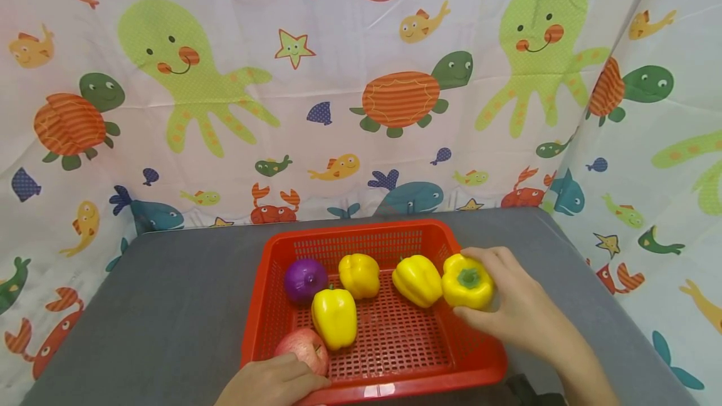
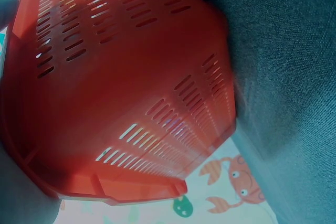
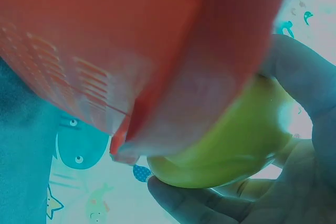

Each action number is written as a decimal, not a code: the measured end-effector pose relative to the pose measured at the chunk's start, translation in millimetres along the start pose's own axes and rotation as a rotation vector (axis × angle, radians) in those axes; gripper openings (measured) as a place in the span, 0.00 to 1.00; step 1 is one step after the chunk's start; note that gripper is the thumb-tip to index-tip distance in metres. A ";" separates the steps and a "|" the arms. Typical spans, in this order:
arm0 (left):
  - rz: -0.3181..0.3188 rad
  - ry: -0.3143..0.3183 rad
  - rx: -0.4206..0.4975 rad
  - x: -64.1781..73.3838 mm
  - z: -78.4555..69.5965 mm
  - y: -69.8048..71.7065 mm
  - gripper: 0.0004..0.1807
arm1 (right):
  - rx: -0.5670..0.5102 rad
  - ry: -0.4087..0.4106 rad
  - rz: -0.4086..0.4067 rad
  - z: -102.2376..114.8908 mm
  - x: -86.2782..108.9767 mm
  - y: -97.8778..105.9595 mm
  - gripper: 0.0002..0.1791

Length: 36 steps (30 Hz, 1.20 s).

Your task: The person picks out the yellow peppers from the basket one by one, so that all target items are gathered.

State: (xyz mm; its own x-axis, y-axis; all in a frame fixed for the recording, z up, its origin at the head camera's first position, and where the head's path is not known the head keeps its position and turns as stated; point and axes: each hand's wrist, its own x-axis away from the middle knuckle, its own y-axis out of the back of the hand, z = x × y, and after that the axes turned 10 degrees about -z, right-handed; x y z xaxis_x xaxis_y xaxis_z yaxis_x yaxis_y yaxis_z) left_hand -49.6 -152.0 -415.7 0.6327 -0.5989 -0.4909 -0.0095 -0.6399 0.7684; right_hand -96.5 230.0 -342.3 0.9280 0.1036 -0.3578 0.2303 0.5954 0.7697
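In the head view my right hand point(image 1: 510, 306) grips a yellow bell pepper point(image 1: 467, 282) over the right rim of a red plastic basket point(image 1: 395, 387). The right wrist view shows that bell pepper point(image 3: 236, 135) between thumb and fingers, beside the basket wall point(image 3: 105, 14). My left hand point(image 1: 271, 381) rests on the basket's near left rim, with its fingers over the edge next to a red apple point(image 1: 306, 351). Inside the basket lie three more yellow bell peppers point(image 1: 335, 318) and a purple round onion-like vegetable point(image 1: 305, 281). The left wrist view shows mostly the basket's outer wall point(image 2: 121, 77).
The basket stands on a grey cloth-covered table point(image 1: 158, 318). Behind and at both sides hangs a white curtain point(image 1: 338, 30) printed with sea animals. A black strap-like thing point(image 1: 530, 390) shows near my right wrist.
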 end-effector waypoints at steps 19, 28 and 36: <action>0.023 0.028 -0.018 0.1 -1.6 0.8 0.19 | 0.011 0.013 -0.068 -14.0 -3.4 8.6 0.42; 0.042 0.086 -0.018 -1.0 -6.9 2.3 0.15 | 0.016 0.003 -0.095 -23.3 -6.3 14.1 0.42; 0.060 0.069 -0.057 -0.9 -5.4 2.1 0.16 | 0.022 0.020 -0.117 -32.4 -7.8 14.7 0.42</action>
State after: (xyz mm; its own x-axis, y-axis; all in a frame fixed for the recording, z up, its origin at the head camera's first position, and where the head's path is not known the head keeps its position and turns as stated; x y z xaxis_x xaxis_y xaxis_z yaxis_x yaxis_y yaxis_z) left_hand -46.0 -150.2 -411.5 0.6841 -0.5995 -0.4155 -0.0062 -0.5744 0.8185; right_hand -109.8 263.8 -345.3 0.8884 0.0503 -0.4562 0.3434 0.5867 0.7334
